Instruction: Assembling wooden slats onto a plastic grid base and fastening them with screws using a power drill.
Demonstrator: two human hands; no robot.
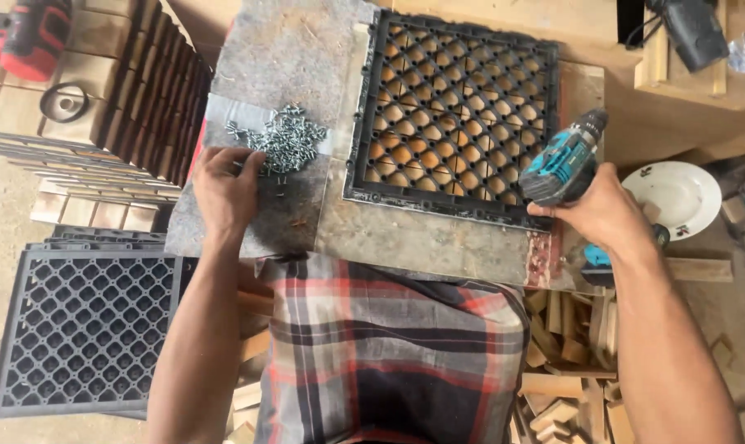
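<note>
Both hands are at work over a worn grey counter (290, 57). The left hand (224, 191) rests palm down near the counter's left edge, its fingers curled into the near side of a heap of small silver screws (286, 138); whether it has pinched one I cannot tell, since the fingertips are hidden among them. The right hand (606, 212) is wrapped tight around the grip of a teal and black cordless drill (563, 160), held at the counter's right edge with its nose pointing up and away from the person. Between the two hands, toward the far right corner of the counter, lies a black plastic lattice tile (454, 107) with wooden slats showing through its diamond openings; the drill hangs just beside its right rim. Off the counter's left edge, a stack of the same black lattice tiles (85, 325) sits low on the floor, with stacked wooden slat tiles (101, 99) beyond it. A white plate (676, 197) lies past the right hand, and loose wood offcuts (565, 362) are piled below the counter's near right corner.
</note>
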